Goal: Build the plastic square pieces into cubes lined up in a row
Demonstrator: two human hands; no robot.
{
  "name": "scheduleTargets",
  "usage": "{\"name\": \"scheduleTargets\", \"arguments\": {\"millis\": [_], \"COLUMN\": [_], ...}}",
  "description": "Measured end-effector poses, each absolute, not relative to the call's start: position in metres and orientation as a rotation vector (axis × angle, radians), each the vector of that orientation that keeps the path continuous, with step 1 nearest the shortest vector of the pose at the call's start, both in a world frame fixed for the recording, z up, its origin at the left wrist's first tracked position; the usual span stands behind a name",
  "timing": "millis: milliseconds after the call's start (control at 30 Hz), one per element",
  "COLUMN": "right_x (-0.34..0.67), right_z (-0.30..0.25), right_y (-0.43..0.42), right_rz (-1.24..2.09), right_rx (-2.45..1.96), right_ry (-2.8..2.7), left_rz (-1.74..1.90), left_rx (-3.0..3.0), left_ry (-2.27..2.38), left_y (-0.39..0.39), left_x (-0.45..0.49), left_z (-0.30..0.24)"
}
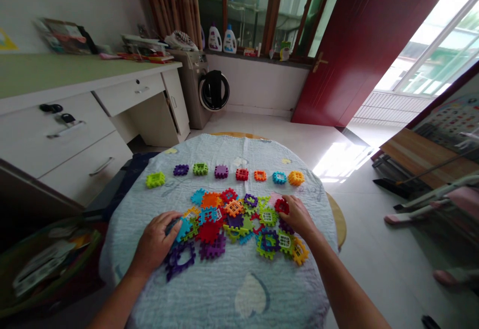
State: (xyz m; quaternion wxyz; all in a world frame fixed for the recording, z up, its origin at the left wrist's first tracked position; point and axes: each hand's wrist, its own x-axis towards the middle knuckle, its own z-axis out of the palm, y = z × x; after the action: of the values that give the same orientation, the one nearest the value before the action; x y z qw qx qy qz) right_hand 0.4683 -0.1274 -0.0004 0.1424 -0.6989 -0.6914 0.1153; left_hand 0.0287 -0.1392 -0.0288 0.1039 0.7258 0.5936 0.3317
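Nearest you on the cloth-covered table (202, 294), a dark purple frame (172, 263) lies at the near left of a mixed heap of notched plastic pieces (208, 232), where your left hand (159, 239) curls against a blue piece (184, 230) (whether it grips or only touches, I cannot tell). Your right hand (297, 215) pinches a red piece (281, 206) at the heap's right side. Beyond, eight coloured blocks (221, 171) line the table, with a washing machine (194, 89) and a red door (344, 35) farther off.
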Motion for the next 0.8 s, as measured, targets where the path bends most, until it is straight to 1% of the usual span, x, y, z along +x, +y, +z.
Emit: {"name": "scheduleTargets", "arguments": {"millis": [267, 433, 533, 667, 800], "right_x": [0.469, 0.462, 0.442, 0.399, 0.364], "right_z": [0.001, 0.019, 0.039, 0.057, 0.054], "right_y": [-0.119, -0.106, -0.084, -0.043, -0.005], "right_rz": [0.288, 0.239, 0.162, 0.162, 0.223], "right_rx": [-2.187, -2.153, -2.028, -1.838, -1.919], "right_ry": [-2.039, -2.060, -2.022, -2.152, -2.250], "left_rz": [0.955, 0.974, 0.976, 0.971, 0.964], "left_rx": [2.155, 2.157, 2.153, 2.146, 2.137], "left_ry": [1.756, 1.761, 1.754, 1.759, 1.759], "left_y": [-0.139, -0.139, -0.140, -0.140, -0.141], "left_x": [0.028, 0.028, 0.029, 0.030, 0.030], "left_z": [-0.028, -0.031, -0.030, -0.027, -0.028]}}
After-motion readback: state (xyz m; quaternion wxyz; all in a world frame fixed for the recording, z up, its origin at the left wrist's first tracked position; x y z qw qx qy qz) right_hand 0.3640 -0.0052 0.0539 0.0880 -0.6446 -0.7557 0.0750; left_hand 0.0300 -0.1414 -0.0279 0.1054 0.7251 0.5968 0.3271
